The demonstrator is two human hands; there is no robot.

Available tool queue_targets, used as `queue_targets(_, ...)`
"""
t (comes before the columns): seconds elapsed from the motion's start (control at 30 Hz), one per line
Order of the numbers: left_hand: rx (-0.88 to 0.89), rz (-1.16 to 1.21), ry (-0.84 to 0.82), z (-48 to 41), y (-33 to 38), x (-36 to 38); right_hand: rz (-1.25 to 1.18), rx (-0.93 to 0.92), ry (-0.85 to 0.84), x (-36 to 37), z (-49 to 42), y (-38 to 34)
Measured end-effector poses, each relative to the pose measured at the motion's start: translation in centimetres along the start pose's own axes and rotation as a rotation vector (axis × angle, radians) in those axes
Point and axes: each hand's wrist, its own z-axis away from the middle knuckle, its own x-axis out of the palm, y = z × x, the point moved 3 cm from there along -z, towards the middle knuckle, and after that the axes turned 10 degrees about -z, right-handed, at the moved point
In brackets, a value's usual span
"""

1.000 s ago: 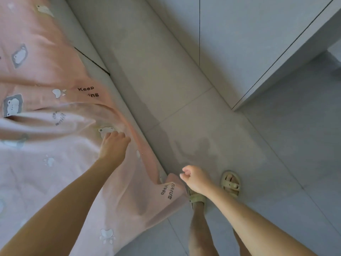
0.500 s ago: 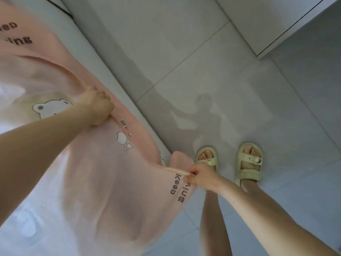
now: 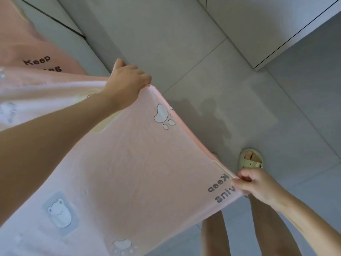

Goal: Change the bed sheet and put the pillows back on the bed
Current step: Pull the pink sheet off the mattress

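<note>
Because the pink sheet [image 3: 140, 163] is soft and light, we think it will sag and flop if we hold it in the middle — so the edge is the best place to grab. We have it stretched out in the air in front of us, above the gray floor [image 3: 212, 61]. More of it lies off to the left over the bed [image 3: 60, 32], where the words "Keep" show on the pink cloth.

Our left hand [image 3: 127, 84] is closed over the far end of the edge, with the fingers curled down around the cloth. Our right hand [image 3: 256, 183] pinches the near corner, right by the upside-down word "Keep" — thumb and fingers are shut tight on the hem. The edge runs straight and tight between our two hands.

Below the sheet we can see one sandal [image 3: 251, 160] on the floor. We do not see any pillows. We think the sheet is thin, so it could slip out if we pinch too loosely.
</note>
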Motion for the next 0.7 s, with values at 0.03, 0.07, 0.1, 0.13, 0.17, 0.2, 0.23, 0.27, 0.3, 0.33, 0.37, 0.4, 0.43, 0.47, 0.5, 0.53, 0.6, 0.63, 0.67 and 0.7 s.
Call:
queue_targets(0.03, -0.025, 0.011, 0.026, -0.3, -0.1, -0.5, 0.001, -0.004, 0.018, -0.8, 0.0, -0.4)
queue_targets(0.07, -0.049, 0.02, 0.055, -0.5, -0.1, -0.9, -0.005, -0.009, 0.035, -1.5, 0.1, -0.7)
queue_targets(0.1, -0.077, 0.025, 0.088, -0.7, -0.1, -1.4, -0.016, -0.005, 0.053, -2.2, 0.1, -1.0)
queue_targets(0.13, -0.105, 0.02, 0.118, -0.8, 0.0, -1.9, -0.031, -0.002, 0.075, -2.8, 0.1, -1.1)
queue_targets(0.17, -0.133, 0.012, 0.138, -1.0, 0.1, -2.2, -0.037, 0.002, 0.102, -3.4, -0.1, -1.1)
queue_targets(0.2, -0.164, 0.005, 0.141, -1.2, 0.3, -2.3, -0.036, 0.002, 0.128, -3.8, -0.5, -1.1)
queue_targets(0.23, -0.19, 0.006, 0.127, -1.5, 0.5, -2.3, -0.027, 0.002, 0.147, -3.9, -0.8, -1.3)
queue_targets(0.27, -0.209, 0.004, 0.098, -1.7, 0.7, -2.0, -0.002, 0.008, 0.159, -3.7, -1.2, -1.5)
queue_targets(0.3, -0.223, 0.0, 0.056, -1.9, 0.8, -1.6, 0.042, 0.017, 0.169, -3.4, -1.9, -1.6)
queue_targets(0.33, -0.236, -0.007, 0.004, -2.1, 1.1, -1.1, 0.112, 0.025, 0.173, -2.9, -2.8, -1.6)
queue_targets(0.37, -0.248, -0.012, -0.055, -2.1, 1.3, -0.6, 0.196, 0.027, 0.161, -2.3, -3.7, -1.7)
queue_targets(0.4, -0.266, -0.021, -0.115, -1.9, 1.4, -0.1, 0.302, 0.024, 0.131, -1.7, -4.6, -2.0)
queue_targets(0.43, -0.288, -0.036, -0.164, -1.6, 1.6, 0.2, 0.417, 0.026, 0.111, -1.2, -5.2, -2.5)
queue_targets(0.47, -0.308, -0.055, -0.202, -1.2, 1.7, 0.2, 0.53, 0.024, 0.107, -0.8, -5.6, -3.3)
queue_targets(0.5, -0.327, -0.061, -0.216, -0.6, 1.9, -0.1, 0.63, 0.024, 0.121, -0.6, -5.6, -4.2)
queue_targets(0.53, -0.343, -0.054, -0.213, 0.2, 2.1, -0.6, 0.696, 0.017, 0.134, -0.5, -5.4, -5.3)
queue_targets(0.6, -0.391, -0.025, -0.21, 2.5, 2.0, -2.0, 0.76, -0.056, 0.148, 0.0, -4.4, -8.3)
queue_targets(0.63, -0.428, -0.012, -0.212, 4.0, 1.6, -2.9, 0.774, -0.099, 0.14, 0.5, -3.6, -10.2)
queue_targets(0.67, -0.474, -0.004, -0.216, 5.6, 1.0, -4.0, 0.783, -0.151, 0.133, 0.8, -2.6, -12.1)
queue_targets(0.7, -0.527, 0.003, -0.227, 7.2, 0.3, -5.3, 0.79, -0.193, 0.122, 1.2, -1.5, -14.2)
